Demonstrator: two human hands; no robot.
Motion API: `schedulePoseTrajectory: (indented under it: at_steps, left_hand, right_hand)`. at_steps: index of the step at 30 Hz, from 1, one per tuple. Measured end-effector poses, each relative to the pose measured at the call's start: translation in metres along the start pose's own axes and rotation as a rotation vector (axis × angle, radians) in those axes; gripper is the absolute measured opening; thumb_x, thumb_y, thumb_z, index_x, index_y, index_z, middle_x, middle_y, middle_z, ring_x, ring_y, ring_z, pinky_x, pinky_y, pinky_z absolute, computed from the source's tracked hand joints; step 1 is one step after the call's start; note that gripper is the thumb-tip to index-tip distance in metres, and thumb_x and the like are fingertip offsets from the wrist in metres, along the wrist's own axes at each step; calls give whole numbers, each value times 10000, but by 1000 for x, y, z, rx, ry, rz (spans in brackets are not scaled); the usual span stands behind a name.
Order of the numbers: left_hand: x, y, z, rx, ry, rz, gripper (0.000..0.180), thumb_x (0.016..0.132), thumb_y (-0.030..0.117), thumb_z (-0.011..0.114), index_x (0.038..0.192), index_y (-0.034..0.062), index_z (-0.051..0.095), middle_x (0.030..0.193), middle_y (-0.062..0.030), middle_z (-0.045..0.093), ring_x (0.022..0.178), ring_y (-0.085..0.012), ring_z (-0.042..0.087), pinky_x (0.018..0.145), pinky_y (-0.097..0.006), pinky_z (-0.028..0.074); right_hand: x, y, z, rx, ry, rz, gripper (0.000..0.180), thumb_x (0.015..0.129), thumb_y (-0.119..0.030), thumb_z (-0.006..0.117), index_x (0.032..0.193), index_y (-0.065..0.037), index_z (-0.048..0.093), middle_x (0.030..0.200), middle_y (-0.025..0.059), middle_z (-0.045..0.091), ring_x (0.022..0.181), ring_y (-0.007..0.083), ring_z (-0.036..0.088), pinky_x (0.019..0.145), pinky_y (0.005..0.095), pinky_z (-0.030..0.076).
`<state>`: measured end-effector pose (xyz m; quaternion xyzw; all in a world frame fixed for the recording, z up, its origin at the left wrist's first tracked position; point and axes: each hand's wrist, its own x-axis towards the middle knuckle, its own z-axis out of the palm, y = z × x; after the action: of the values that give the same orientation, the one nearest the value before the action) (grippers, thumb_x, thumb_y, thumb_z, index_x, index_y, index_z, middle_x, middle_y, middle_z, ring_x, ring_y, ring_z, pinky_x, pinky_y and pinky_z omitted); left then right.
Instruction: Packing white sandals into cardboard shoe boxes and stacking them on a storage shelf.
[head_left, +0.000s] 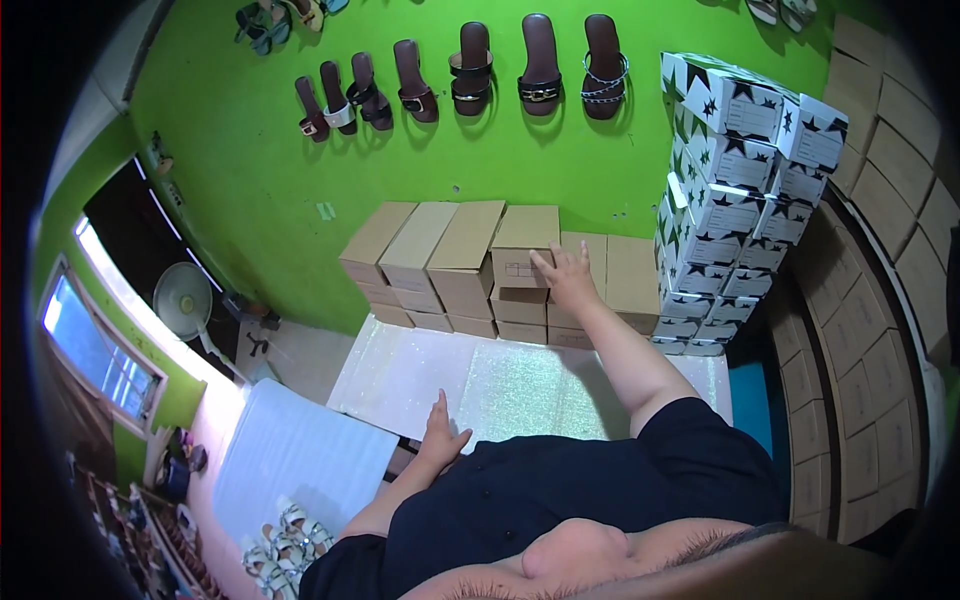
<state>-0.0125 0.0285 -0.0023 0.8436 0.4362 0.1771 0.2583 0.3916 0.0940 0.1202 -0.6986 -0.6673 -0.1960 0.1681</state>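
Observation:
Brown cardboard boxes stand stacked in a row at the far side of a glittery white table (410, 365). My right hand (572, 277) reaches out to one brown box (525, 228) in the upper layer. Its fingers are spread, and the fingertips lie against the box's right front edge. Below this box a dark gap shows above a lower box (520, 310). Near my body, at the table's front left edge, my left hand (440, 437) is open with fingers apart, holding nothing.
A tall stack of white boxes with black stars (735, 210) stands at the table's right end. Shelves of brown boxes (850, 350) line the right. Sandals (540, 65) hang on the green wall. A fan (185, 300) and light sandals (285, 550) are at left.

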Motion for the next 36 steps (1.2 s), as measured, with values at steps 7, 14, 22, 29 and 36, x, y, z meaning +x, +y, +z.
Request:
schedulePoseTrajectory:
  at_steps: [7,14,22,29,36]
  left_hand:
    - [32,-8,-23,-415,-23,-135,1088,843,156,702,1566,109,-110,1558,-321,243,1442,-441,288,1155,-416,293]
    - [68,-30,-33,-686,-158,-50,1014,900,167,669,1572,109,-88,1593,-277,201,1463,-408,257,1168,-410,255]
    - [99,-65,-32,-1382,-400,-57,738,908,194,692,1502,29,286,1366,-151,553,1239,-261,552,1050,-356,416]
    - [92,-70,-46,-1237,-132,-149,513,833,5,701,1280,29,452,1221,-115,610,1151,-215,593,1008,-351,452]
    - [72,-82,-15,-631,-69,-65,935,728,-20,748,1504,28,229,1285,-152,574,1235,-250,555,1026,-329,451]
  right_hand:
    - [-61,10,-103,280,198,211,955,618,-104,804,1473,-196,388,1428,152,413,1282,374,461,1109,480,370]
    - [-119,-8,-194,492,7,47,1030,550,-68,796,1486,-155,375,1443,158,478,1306,348,484,1099,409,405]
    - [-125,-76,-155,860,-95,-31,984,559,-36,805,1456,-107,408,1520,116,417,1388,311,423,1133,417,372]
    - [-144,-90,-86,580,-119,137,826,698,26,650,1472,-150,423,1482,140,448,1341,362,437,1125,435,376]
    - [-176,-101,22,1443,-317,852,550,934,-252,481,1470,-152,408,1412,46,512,1287,211,470,951,412,426]
